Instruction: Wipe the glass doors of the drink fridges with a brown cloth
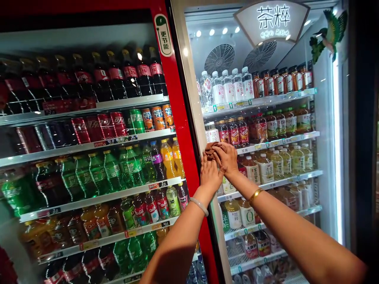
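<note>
A crumpled brown cloth (212,149) lies against the left edge of the right-hand cooler's glass door. My right hand (227,158), below a gold bangle, has its fingers curled over this cloth and presses it on the door. Just below and to the left, my left hand (211,173) rests on the door's pale frame, fingers spread upward and touching the cloth's lower edge. A pale bangle (199,206) circles my left wrist. The two hands touch or nearly touch near my left thumb.
At left stands a red-framed cooler (183,146) with shelves of bottles and cans. Behind the right door are shelves (284,139) of bottled drinks. A lit fan-shaped sign (271,21) and a green bird decoration (331,33) are above.
</note>
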Demonstrator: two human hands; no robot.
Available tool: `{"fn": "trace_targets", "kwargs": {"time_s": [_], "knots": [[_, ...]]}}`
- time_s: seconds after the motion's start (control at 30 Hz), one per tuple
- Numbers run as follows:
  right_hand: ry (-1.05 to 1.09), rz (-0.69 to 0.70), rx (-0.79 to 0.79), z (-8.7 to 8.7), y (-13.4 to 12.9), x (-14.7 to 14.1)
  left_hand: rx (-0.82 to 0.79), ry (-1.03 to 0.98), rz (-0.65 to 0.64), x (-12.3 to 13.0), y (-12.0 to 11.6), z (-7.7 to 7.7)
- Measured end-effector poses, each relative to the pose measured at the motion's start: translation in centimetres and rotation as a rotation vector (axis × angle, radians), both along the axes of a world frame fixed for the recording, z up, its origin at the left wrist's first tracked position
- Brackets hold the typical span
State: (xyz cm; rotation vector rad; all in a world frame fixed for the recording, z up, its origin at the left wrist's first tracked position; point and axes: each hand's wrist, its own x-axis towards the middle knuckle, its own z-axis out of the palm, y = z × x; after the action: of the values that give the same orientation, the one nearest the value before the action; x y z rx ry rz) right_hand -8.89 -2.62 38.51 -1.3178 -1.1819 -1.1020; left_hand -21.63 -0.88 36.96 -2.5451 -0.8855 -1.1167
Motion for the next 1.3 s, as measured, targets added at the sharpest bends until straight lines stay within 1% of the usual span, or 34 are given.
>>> {"fn": "trace_targets", "kwargs": {"time_s": [0.07, 0.13, 0.17, 0.2, 0.23, 0.27, 0.3, 0.33, 0.43, 0.47, 0.5, 0.53, 0.57, 0.6, 0.63, 0.67, 0.7, 0.77, 0.83, 0.9, 0.93, 0.97, 1.0, 1.03, 1.07, 1.1, 1.17, 1.27, 1.3], "knots": [[-0.023, -0.018, -0.017, -2.5, -0.4, 0.1, -0.013, 0.026, -0.002, -0.2, -0.2, -2.0], [-0.059, -0.031, -0.042, -4.5, -1.0, 0.3, -0.021, 0.050, -0.010, -0.3, -0.5, -3.6], [-0.079, -0.036, -0.056, -5.1, -1.2, 0.4, -0.023, 0.060, -0.013, -0.3, -0.6, -3.9], [-0.097, -0.042, -0.069, -5.2, -1.4, 0.7, -0.023, 0.067, -0.015, -0.2, -0.7, -3.9], [-0.112, -0.049, -0.079, -4.9, -1.6, 1.0, -0.022, 0.067, -0.016, 0.0, -0.7, -3.6], [-0.123, -0.059, -0.089, -4.0, -1.6, 1.4, -0.016, 0.059, -0.017, 0.2, -0.7, -2.7], [-0.130, -0.071, -0.096, -2.7, -1.7, 1.9, -0.003, 0.044, -0.019, 0.6, -0.6, -1.5], [-0.136, -0.082, -0.103, -0.9, -1.7, 2.5, 0.015, 0.021, -0.023, 1.1, -0.5, 0.0], [-0.173, -0.106, -0.119, 5.2, -1.7, 4.3, 0.094, -0.091, -0.031, 2.8, -0.3, 5.3], [-0.192, -0.110, -0.125, 7.0, -1.7, 4.8, 0.116, -0.142, -0.028, 3.4, -0.3, 6.9], [-0.212, -0.113, -0.133, 8.3, -1.8, 5.3, 0.134, -0.194, -0.023, 4.0, -0.3, 8.3], [-0.233, -0.114, -0.141, 9.2, -1.8, 5.7, 0.151, -0.239, -0.022, 4.5, -0.2, 9.4], [-0.251, -0.114, -0.149, 9.5, -1.8, 6.1, 0.167, -0.267, -0.026, 4.9, -0.2, 10.2], [-0.266, -0.113, -0.154, 9.3, -1.9, 6.5, 0.185, -0.269, -0.040, 5.2, -0.1, 10.6], [-0.276, -0.112, -0.155, 8.6, -1.9, 6.9, 0.206, -0.242, -0.060, 5.5, 0.1, 10.7], [-0.282, -0.110, -0.152, 7.5, -2.0, 7.4, 0.227, -0.192, -0.084, 5.7, 0.2, 10.5], [-0.283, -0.108, -0.144, 6.0, -2.1, 7.9, 0.246, -0.130, -0.105, 5.9, 0.4, 10.0], [-0.283, -0.102, -0.122, 2.6, -2.5, 9.2, 0.273, -0.009, -0.135, 6.4, 0.5, 8.0], [-0.291, -0.091, -0.103, -0.9, -3.1, 10.4, 0.279, 0.065, -0.153, 7.0, 0.3, 5.2], [-0.308, -0.079, -0.093, -3.7, -3.7, 11.5, 0.257, 0.090, -0.161, 7.9, -0.2, 2.3], [-0.321, -0.070, -0.093, -4.7, -4.0, 11.9, 0.235, 0.087, -0.157, 8.4, -0.6, 1.0], [-0.337, -0.060, -0.095, -5.3, -4.2, 12.3, 0.208, 0.076, -0.145, 8.9, -0.9, 0.1], [-0.354, -0.049, -0.101, -5.4, -4.3, 12.7, 0.179, 0.059, -0.128, 9.4, -1.3, -0.6], [-0.374, -0.037, -0.111, -5.2, -4.4, 13.1, 0.151, 0.037, -0.111, 9.9, -1.5, -0.8], [-0.394, -0.024, -0.124, -4.4, -4.4, 13.4, 0.129, 0.008, -0.095, 10.4, -1.7, -0.7], [-0.411, -0.011, -0.136, -3.2, -4.3, 13.8, 0.117, -0.024, -0.085, 10.9, -1.7, -0.1], [-0.425, 0.008, -0.153, 0.2, -4.1, 14.5, 0.128, -0.093, -0.079, 11.7, -1.6, 1.7], [-0.361, 0.004, -0.127, 5.9, -3.8, 15.4, 0.176, -0.165, -0.074, 12.9, -0.8, 4.9], [-0.362, 0.009, -0.122, 7.4, -3.7, 15.7, 0.185, -0.179, -0.067, 13.3, -0.6, 5.7]]}}
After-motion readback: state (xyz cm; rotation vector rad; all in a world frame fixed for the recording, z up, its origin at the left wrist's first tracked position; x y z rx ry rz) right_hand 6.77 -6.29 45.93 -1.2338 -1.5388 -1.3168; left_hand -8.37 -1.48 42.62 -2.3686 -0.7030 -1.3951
